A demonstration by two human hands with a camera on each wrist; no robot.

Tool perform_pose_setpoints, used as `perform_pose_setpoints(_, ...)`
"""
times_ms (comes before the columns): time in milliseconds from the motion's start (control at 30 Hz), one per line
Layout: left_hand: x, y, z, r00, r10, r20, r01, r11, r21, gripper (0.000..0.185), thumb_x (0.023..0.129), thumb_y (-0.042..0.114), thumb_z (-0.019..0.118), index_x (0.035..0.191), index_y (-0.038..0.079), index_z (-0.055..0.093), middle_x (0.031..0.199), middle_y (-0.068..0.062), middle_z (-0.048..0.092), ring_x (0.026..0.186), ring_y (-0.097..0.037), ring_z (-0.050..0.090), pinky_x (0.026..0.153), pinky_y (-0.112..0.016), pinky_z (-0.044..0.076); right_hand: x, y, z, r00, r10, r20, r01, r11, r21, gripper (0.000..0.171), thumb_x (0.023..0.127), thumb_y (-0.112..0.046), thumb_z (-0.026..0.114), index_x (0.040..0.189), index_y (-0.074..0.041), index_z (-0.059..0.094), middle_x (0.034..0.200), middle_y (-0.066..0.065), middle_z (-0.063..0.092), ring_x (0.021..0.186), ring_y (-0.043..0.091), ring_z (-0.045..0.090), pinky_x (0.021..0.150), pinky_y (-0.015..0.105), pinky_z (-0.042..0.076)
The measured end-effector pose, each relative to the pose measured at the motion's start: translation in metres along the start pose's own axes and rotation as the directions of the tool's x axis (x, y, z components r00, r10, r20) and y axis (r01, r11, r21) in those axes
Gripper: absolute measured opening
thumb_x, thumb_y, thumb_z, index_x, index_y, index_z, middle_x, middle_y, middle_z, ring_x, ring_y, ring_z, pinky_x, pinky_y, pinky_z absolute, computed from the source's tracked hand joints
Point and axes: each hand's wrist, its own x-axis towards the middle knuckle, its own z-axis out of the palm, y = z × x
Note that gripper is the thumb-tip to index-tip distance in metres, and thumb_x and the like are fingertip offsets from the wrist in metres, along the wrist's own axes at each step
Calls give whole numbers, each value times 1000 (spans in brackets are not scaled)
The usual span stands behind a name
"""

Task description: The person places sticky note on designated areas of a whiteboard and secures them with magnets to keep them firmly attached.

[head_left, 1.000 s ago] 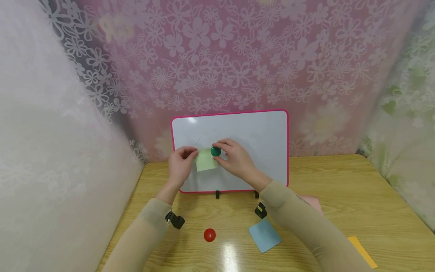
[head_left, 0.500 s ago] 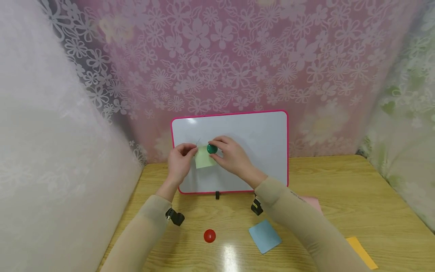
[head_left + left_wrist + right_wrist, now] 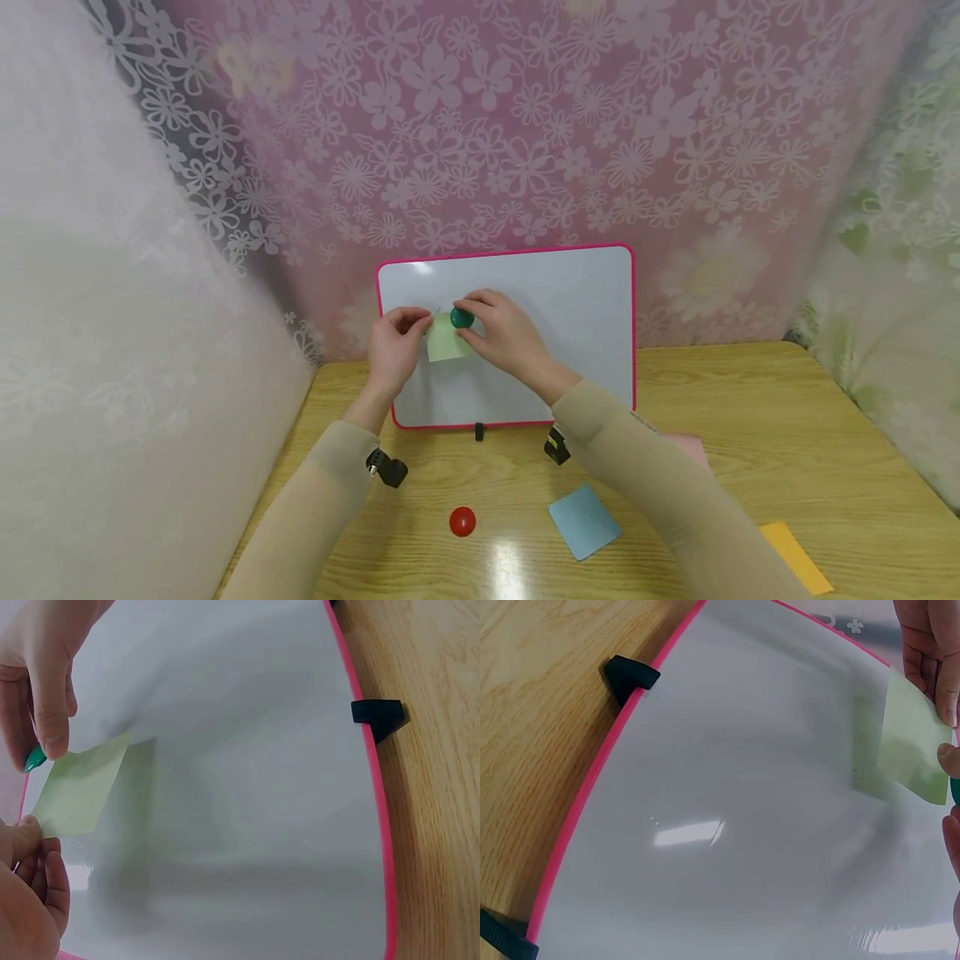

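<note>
Pinching a green note (image 3: 446, 342) and a round magnet (image 3: 461, 318)

My left grip (image 3: 394, 348) is closed on the note's top left corner. My right grip (image 3: 512, 335) is closed on the magnet, close to the note's top right corner; I can't tell if those two touch. The note is in front of the white board (image 3: 588, 312), nearer its left edge than its right, and the note's bottom edge stands off the board.

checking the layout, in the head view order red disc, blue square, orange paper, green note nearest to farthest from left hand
1. Green note, in the left hand
2. Red disc, bottom centre
3. Blue square, right of the disc
4. Orange paper, lower right
</note>
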Motion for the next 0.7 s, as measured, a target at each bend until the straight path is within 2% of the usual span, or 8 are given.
perform_pose_setpoints(133,2,2,-1,1000,-13,-2,13,1000,-1,15,101,18,77,111,6,79,105,-8,74,95,-25,65,83,-31,57,4,0,1,1000,8,2,-8,1000,-5,48,89,-16,90,133,-3,74,126,12,70,117,27,66,106,37,54)
perform_pose_setpoints(333,5,2,-2,1000,1,-20,-1,1000,-14,15,102,15,76,111,3,79,105,-11,74,94,-25,64,81,-29,56,9,2,3,1000,13,11,-13,1000,-22,47,91,-17,89,133,-3,74,126,12,70,117,27,66,105,36,54)
perform_pose_setpoints(467,8,0,-3,1000,-2,-30,1,1000,-9,15,102,16,77,111,5,79,105,-9,73,95,-24,64,82,-28,57,12,1,4,1000,14,19,-14,1000,-25,46,92,-18,88,133,-3,74,127,12,69,118,28,66,106,36,53)
perform_pose_setpoints(700,16,2,-4,999,31,-21,-32,999,-21,17,102,15,75,112,2,78,106,-12,73,93,-24,63,80,-25,55,19,-1,3,1000,2,14,-2,999,-42,47,92,-18,88,134,-3,73,129,13,69,120,28,65,106,36,52)
